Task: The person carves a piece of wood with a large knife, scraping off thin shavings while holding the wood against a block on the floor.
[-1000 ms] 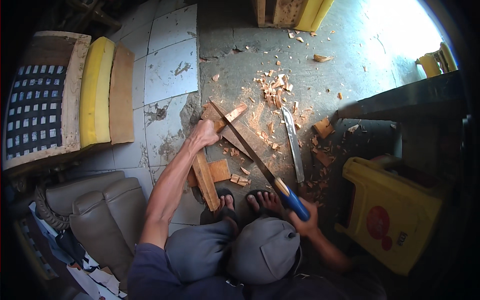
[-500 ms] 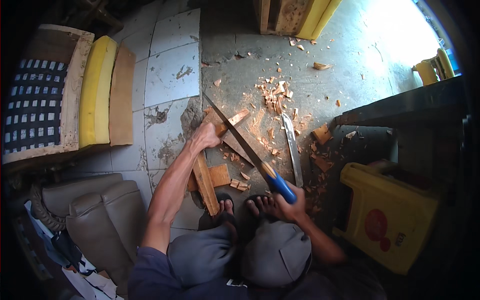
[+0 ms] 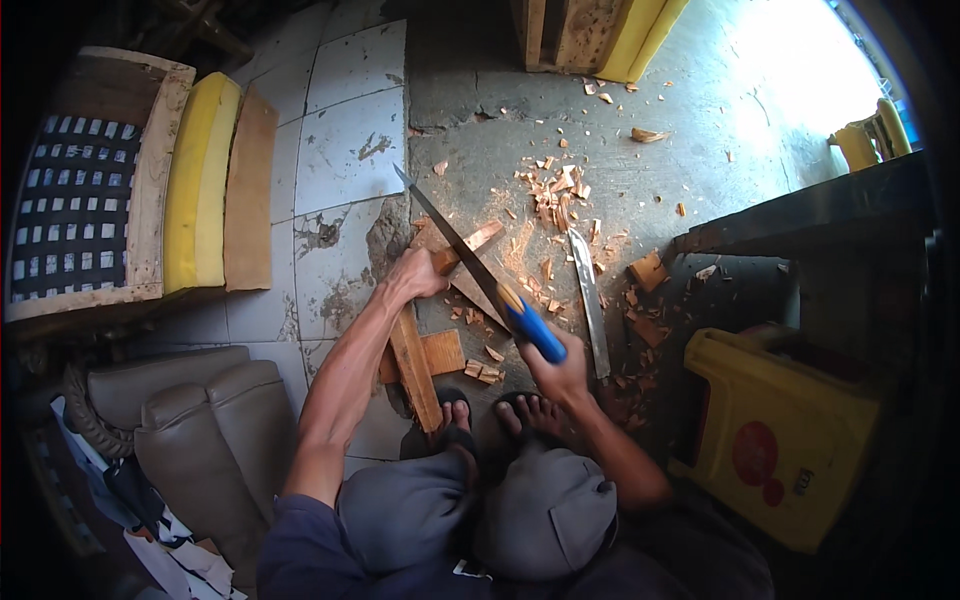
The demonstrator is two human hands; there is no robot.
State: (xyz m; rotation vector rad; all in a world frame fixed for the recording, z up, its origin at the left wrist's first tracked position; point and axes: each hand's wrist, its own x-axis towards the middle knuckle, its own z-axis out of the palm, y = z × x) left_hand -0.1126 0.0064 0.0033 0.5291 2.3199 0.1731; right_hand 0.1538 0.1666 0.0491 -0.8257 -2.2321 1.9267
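Observation:
My right hand [image 3: 558, 365] is closed round the blue and wooden handle of a handsaw [image 3: 467, 255]. The saw's long dark blade slants up and to the left, crossing over a short piece of wood [image 3: 484, 236]. My left hand [image 3: 417, 273] grips that wood close beside the blade. Under it lies a flat board [image 3: 477, 298] on the floor. A longer wooden strip [image 3: 413, 365] runs from beneath my left hand down to my left foot, across another wood block [image 3: 443, 352]. To the right of these a machete-like blade [image 3: 588, 300] lies on the floor.
Wood chips [image 3: 553, 200] and offcuts [image 3: 648, 270] litter the concrete. A yellow plastic stool [image 3: 775, 440] lies at the right, below a dark bench [image 3: 800, 205]. On the left are a webbed wooden frame with yellow foam [image 3: 203, 180] and brown cushions [image 3: 205, 425].
My right hand has pushed the saw forward and to the left, so its tip reaches farther past the wood. My left hand keeps its hold.

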